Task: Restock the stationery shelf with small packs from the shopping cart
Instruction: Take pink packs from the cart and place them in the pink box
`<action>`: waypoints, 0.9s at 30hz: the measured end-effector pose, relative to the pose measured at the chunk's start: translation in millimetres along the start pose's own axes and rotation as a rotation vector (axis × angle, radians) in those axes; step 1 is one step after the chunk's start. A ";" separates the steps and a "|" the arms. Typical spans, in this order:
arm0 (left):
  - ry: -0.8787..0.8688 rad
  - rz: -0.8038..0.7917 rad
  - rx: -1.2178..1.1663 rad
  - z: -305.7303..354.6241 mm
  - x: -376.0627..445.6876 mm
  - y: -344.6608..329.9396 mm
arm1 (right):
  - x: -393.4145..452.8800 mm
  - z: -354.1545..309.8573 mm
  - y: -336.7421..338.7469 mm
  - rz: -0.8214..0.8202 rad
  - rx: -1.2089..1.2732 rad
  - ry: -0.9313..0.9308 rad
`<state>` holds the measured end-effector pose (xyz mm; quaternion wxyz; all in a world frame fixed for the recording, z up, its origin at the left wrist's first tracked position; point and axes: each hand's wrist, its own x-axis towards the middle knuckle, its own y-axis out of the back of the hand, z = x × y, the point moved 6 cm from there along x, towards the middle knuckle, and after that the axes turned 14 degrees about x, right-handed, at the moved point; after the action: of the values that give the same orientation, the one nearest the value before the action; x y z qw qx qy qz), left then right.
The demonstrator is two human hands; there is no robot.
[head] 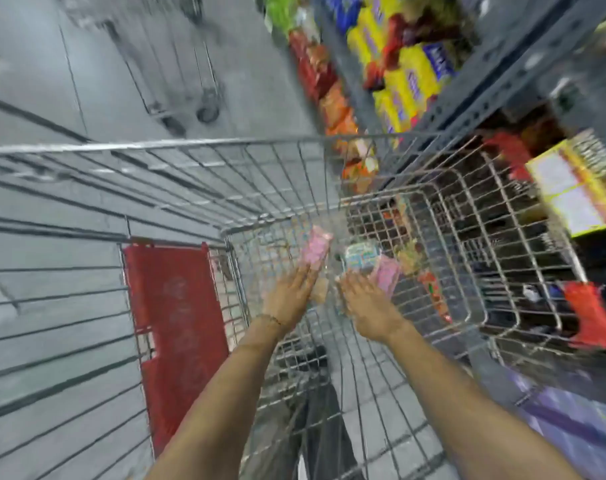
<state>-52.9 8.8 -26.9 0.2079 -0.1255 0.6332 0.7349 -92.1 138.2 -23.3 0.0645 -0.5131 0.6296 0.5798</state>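
- Frame is motion-blurred, so fine detail is a guess.
- Nearest: both my forearms reach down into the shopping cart (329, 140). Thin bracelet (268, 318) on my left wrist.
- Left hand (289, 294): fingers stretched forward, tips touching the near end of a pink pack (316, 249). Can't tell if they've closed on it or just rest against it.
- Right hand (367, 304): fingers spread flat over the packs, nothing clearly held. A second pink pack (386, 275) pokes out just right of the fingers; a pale blue-green pack (360, 256) lies just beyond the tips.
- All packs sit on the wire floor of the cart, in the far part of the basket. More small packs at right: a yellowish one (410, 254) and an orange one (435, 296).
- Left pink pack: long axis runs away from me, leaning slightly right. Right pink pack looks tilted, near end lower right.
- Handling, my read: small, light, probably film-wrapped, so a bit slippery and bendy. Pinch across the short width near the middle, thumb under, not by a corner.
- Wire mesh could snag the edges; lift straight up.
- Farther right: shelf (495, 64) with yellow and blue packets and a yellow box (571, 192). Red flap (176, 323) at the cart's left.
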 end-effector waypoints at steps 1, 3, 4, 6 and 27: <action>0.058 -0.084 0.008 -4.0 3.6 -10.6 | 4.8 -0.5 1.8 0.050 -0.065 0.015; 0.171 -0.092 -0.043 -12.3 7.5 -20.2 | 12.0 1.9 7.2 0.162 -0.169 -0.001; 0.194 -0.062 -0.066 -14.7 9.7 -24.5 | 15.0 0.7 5.3 0.156 -0.195 0.028; 0.210 -0.032 -0.111 -11.5 11.4 -30.8 | 18.3 1.5 -3.3 0.095 -0.177 0.039; -0.156 -0.039 0.275 6.1 27.6 -35.5 | 25.4 -7.4 7.2 0.051 -0.278 -0.010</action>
<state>-60.3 22.8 -69.3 0.2860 -0.0507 0.7071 0.6447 -105.3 116.4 -33.4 -0.0191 -0.4979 0.5556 0.6655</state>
